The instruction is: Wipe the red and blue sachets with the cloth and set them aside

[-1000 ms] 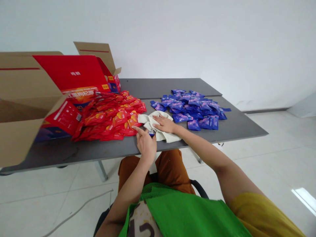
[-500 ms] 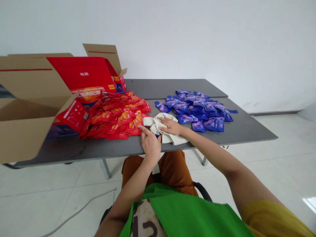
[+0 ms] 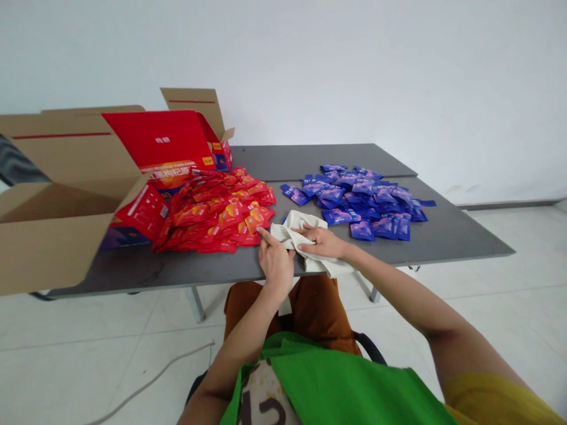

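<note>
A cream cloth bag (image 3: 305, 227) lies crumpled near the front edge of the grey table (image 3: 443, 236). My left hand (image 3: 275, 260) pinches its near edge, index finger stretched toward the red pile. My right hand (image 3: 321, 241) rests on top of the cloth, fingers curled into the fabric. A heap of red sachets (image 3: 217, 209) lies just left of the bag. A heap of blue sachets (image 3: 363, 198) lies to its right. Whatever sits under the cloth is hidden.
A large open cardboard box (image 3: 57, 195) with a red printed carton (image 3: 163, 141) inside it takes up the table's left end. A grey cable (image 3: 146, 378) runs across the white floor at the lower left. My lap shows orange trousers and a green mesh bag (image 3: 336, 383).
The camera has tilted, so the whole scene sits a little lower and further right. My right hand's fingers have curled tighter into the cloth. A small dark piece by my left fingers is no longer seen.
</note>
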Available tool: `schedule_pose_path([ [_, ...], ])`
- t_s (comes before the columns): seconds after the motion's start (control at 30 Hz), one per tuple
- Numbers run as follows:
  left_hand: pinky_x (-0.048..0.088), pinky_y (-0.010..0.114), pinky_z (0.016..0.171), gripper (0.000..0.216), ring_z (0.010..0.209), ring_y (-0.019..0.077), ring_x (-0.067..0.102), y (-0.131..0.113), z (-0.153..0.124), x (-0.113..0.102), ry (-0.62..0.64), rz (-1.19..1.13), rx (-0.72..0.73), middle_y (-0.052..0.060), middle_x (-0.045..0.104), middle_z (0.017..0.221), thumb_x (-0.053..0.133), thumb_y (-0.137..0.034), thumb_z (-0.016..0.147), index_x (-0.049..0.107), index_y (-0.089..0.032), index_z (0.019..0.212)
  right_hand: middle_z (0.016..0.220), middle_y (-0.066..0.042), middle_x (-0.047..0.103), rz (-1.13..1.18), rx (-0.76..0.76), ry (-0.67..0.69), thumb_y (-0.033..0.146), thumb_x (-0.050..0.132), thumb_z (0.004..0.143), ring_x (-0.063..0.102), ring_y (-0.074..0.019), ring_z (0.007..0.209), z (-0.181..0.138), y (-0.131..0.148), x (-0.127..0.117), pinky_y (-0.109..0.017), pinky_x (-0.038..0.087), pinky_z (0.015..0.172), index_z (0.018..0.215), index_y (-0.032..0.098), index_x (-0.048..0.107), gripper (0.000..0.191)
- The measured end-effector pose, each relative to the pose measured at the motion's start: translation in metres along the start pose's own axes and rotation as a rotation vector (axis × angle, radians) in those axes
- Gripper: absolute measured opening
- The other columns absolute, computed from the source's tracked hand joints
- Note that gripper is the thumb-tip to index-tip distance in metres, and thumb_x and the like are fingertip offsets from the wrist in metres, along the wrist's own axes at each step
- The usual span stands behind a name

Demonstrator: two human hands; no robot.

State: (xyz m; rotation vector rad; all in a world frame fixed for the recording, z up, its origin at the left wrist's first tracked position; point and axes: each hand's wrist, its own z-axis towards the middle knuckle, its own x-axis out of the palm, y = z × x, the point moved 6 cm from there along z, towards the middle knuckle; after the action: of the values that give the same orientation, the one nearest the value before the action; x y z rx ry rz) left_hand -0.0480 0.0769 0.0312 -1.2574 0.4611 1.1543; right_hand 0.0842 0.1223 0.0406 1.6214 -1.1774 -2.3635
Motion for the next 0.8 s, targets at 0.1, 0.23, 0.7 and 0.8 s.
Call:
schedule_pose_path([
  [0.1,0.044,0.038,0.097,0.101,0.117,0.0317,0.055,0.001,0.003,0.000,0.047,0.045,-0.004,0.030,0.055,0.129,0.071,-0.032,0.076,0.012,0.009,0.148,0.126,-0.004,0.063,-0.154,0.074,-0.070,0.053,0.043,0.096,0.043,-0.0213,0.133,-0.006,-0.008,0.001,-0.038,0.019,0.119,0.102,0.022,0.072,0.043],
  [0.23,0.042,0.042,0.099,0.079,0.119,0.0339,0.052,-0.005,0.000,0.000,0.039,0.131,0.080,0.030,0.039,0.145,0.065,-0.046,0.078,0.042,-0.001,0.140,0.143,-0.009,0.047,-0.418,0.307,-0.108,0.051,0.044,0.097,0.042,-0.0274,0.134,-0.006,-0.036,-0.011,-0.043,0.027,0.115,0.123,0.019,0.065,0.046],
  [0.7,0.044,0.041,0.096,0.118,0.116,0.0360,0.053,-0.015,-0.006,-0.002,-0.044,0.191,0.123,0.035,0.057,0.117,0.073,-0.041,0.073,-0.002,0.020,0.141,0.096,-0.005,0.071,-0.205,0.118,-0.007,0.037,0.057,0.089,0.063,-0.0223,0.103,0.004,-0.004,-0.004,-0.031,0.039,0.098,0.085,0.016,0.073,0.026],
  [0.8,0.047,0.040,0.091,0.114,0.114,0.0357,0.054,-0.018,-0.005,-0.002,-0.025,0.239,0.168,0.033,0.060,0.112,0.067,-0.045,0.078,-0.002,0.021,0.141,0.063,-0.001,0.063,-0.303,0.341,-0.160,0.041,0.056,0.088,0.060,-0.0152,0.066,-0.019,-0.005,-0.010,-0.024,0.041,0.067,0.061,0.015,0.065,0.038],
])
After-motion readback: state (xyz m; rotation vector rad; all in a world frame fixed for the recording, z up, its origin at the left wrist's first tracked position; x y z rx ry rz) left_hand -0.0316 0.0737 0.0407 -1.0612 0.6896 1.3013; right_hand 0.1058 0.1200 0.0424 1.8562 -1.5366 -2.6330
